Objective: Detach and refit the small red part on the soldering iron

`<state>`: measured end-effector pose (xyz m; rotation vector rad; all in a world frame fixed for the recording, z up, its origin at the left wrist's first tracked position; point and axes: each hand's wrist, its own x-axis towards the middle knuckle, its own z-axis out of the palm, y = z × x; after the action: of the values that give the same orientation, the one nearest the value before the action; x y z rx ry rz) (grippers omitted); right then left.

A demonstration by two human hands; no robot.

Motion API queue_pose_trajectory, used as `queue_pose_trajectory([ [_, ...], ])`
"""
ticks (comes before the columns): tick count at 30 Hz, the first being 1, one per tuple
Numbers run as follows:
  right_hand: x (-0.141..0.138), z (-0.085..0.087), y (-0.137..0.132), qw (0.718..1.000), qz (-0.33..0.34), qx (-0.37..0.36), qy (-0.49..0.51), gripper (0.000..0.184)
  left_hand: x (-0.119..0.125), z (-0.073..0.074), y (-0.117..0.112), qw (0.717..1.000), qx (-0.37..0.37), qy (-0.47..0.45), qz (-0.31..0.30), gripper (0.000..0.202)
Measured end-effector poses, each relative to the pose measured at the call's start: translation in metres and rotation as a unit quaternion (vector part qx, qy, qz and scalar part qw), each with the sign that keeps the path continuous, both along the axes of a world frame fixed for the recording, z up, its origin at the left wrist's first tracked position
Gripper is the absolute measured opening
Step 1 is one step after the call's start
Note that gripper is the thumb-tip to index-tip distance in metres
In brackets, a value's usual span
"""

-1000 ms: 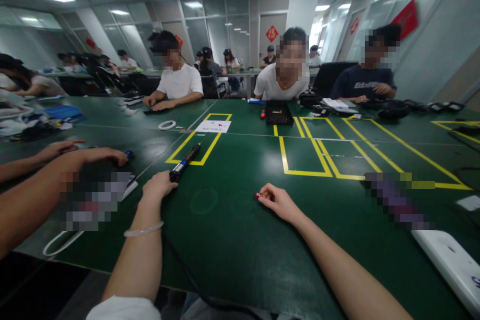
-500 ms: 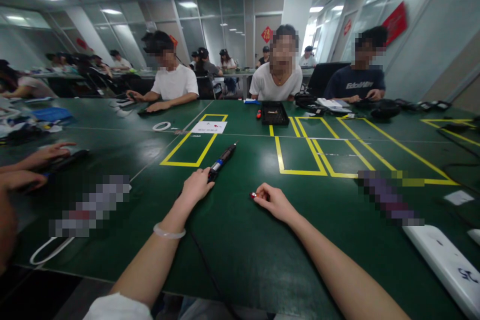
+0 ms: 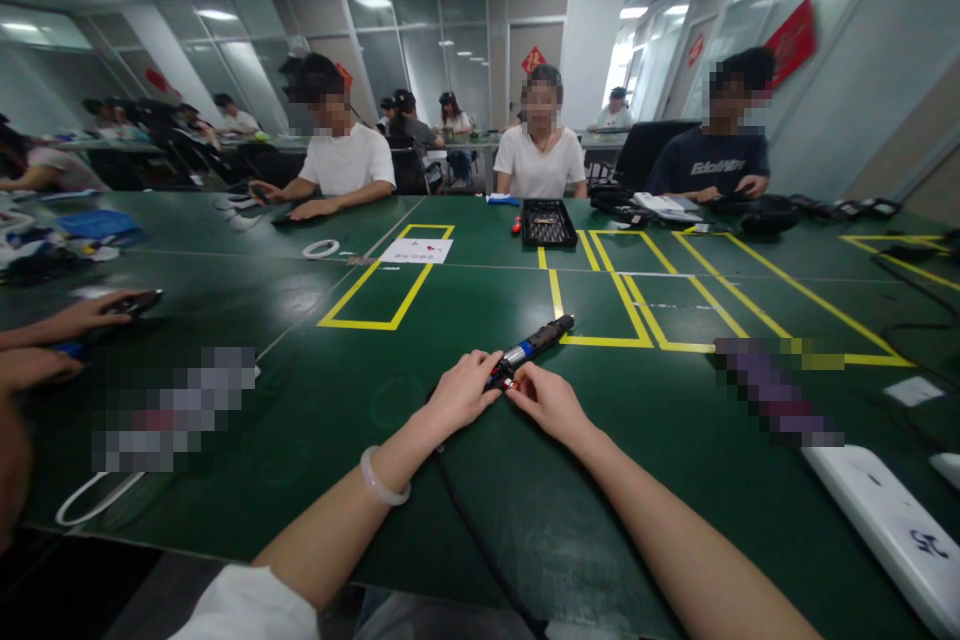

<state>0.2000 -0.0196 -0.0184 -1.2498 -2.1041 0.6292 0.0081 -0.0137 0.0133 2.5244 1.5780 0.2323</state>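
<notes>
My left hand point(image 3: 463, 392) is closed around the grip of a corded electric screwdriver point(image 3: 517, 355), dark with a blue band and a silvery section. Its tip points away to the right, over the green table, and the black cord point(image 3: 472, 530) trails back toward me. Close against the tool's near side, my right hand point(image 3: 551, 402) pinches a small red object point(image 3: 511, 384) between thumb and fingers. Most of that object is hidden, so its kind cannot be made out. Whether it touches the screwdriver is unclear.
A black tray point(image 3: 550, 223) with small parts stands ahead, a red-handled item point(image 3: 517, 224) beside it. Yellow tape point(image 3: 607, 342) marks the tabletop. A printed sheet point(image 3: 417, 251) lies left of centre; a white power strip point(image 3: 885, 530) lies right. A co-worker's hands point(image 3: 90, 315) work at left.
My left hand has swung the screwdriver rightward, bringing it against my right hand. My right hand has hardly moved. The co-worker's hand at left has lifted a dark tool.
</notes>
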Motion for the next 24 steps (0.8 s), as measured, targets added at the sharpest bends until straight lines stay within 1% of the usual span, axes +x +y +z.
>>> queue_pose_trajectory([
  [4, -0.004, 0.001, -0.003, 0.998, -0.002, 0.013, -0.053, 0.013, 0.005, 0.003, -0.007, 1.000, -0.006, -0.001, -0.027, 0.058],
  [7, -0.007, 0.002, -0.003, 0.997, -0.010, 0.018, -0.069, 0.016, 0.006, 0.005, -0.009, 0.999, -0.003, 0.004, -0.038, 0.057],
  [11, -0.011, 0.000, 0.001, 0.999, -0.005, 0.002, -0.035, 0.018, 0.005, 0.009, -0.010, 0.999, -0.010, 0.000, -0.046, 0.055],
  [15, -0.012, -0.002, 0.005, 0.999, 0.033, -0.001, 0.002, 0.013, 0.004, 0.010, -0.011, 0.999, -0.020, -0.008, -0.046, 0.056],
  [19, -0.009, -0.001, 0.004, 0.997, 0.068, -0.006, 0.040, 0.006, 0.004, 0.012, -0.011, 0.998, -0.027, -0.014, -0.048, 0.059],
  [22, -0.009, 0.001, 0.004, 0.997, 0.066, 0.003, 0.041, 0.006, 0.004, 0.012, -0.009, 0.998, -0.032, -0.021, -0.050, 0.062],
  [24, -0.009, 0.002, 0.004, 0.998, 0.059, 0.015, 0.031, 0.007, 0.004, 0.012, -0.008, 0.998, -0.031, -0.024, -0.048, 0.060],
])
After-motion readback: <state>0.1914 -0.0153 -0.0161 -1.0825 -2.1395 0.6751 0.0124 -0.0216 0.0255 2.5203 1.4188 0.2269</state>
